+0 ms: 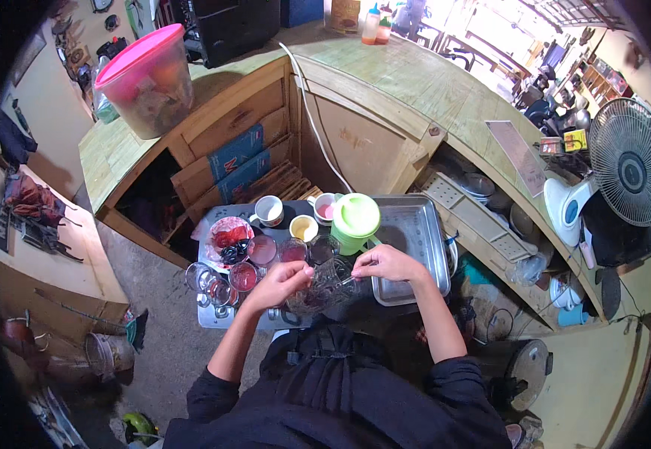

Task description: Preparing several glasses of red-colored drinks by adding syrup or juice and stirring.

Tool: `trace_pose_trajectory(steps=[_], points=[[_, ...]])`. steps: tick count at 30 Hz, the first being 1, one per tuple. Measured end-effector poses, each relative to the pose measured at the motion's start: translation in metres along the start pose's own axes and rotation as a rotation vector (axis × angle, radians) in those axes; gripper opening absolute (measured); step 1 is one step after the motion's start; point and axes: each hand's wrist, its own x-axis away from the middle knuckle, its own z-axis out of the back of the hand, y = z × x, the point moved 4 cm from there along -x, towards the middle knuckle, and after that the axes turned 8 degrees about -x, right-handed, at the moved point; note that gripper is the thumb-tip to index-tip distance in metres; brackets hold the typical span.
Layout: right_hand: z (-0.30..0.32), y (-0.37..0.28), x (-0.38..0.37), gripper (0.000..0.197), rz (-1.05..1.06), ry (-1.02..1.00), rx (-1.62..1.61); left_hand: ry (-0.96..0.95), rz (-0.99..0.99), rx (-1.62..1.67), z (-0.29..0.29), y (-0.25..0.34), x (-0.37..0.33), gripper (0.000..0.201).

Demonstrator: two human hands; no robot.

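Note:
A clear, see-through vessel (318, 293), perhaps a glass jug, is between my hands, low over the near edge of the table. At its left side, my left hand (286, 283) is closed with the fingertips pinched. My right hand (385, 265) pinches at the vessel's right rim; whether a thin handle is also in those fingers cannot be made out. Just beyond stands a light green lidded pitcher (357, 221). Around the left hand are a glass of red contents (243, 277), several other glasses, and a plate (228, 228) with red and black pieces.
White mugs (269, 209) and a cup of yellowish contents (304, 227) stand at the table's far side. A metal tray (411, 280) lies on the right. Beyond is a curved wooden counter (385, 82) with a pink-lidded tub (146, 82) and a fan (631, 161).

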Motion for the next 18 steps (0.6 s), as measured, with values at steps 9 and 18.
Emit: trace_pose_trajectory(steps=[9,18], points=[[0.01,-0.041,0.006,0.021,0.164,-0.061,-0.025,0.004,-0.06,0.03,0.008,0.036,-0.014,0.035],[0.032,-0.068,0.022,0.02,0.209,0.2,0.031,0.029,-0.04,0.154,0.024,0.043,-0.019,0.03]])
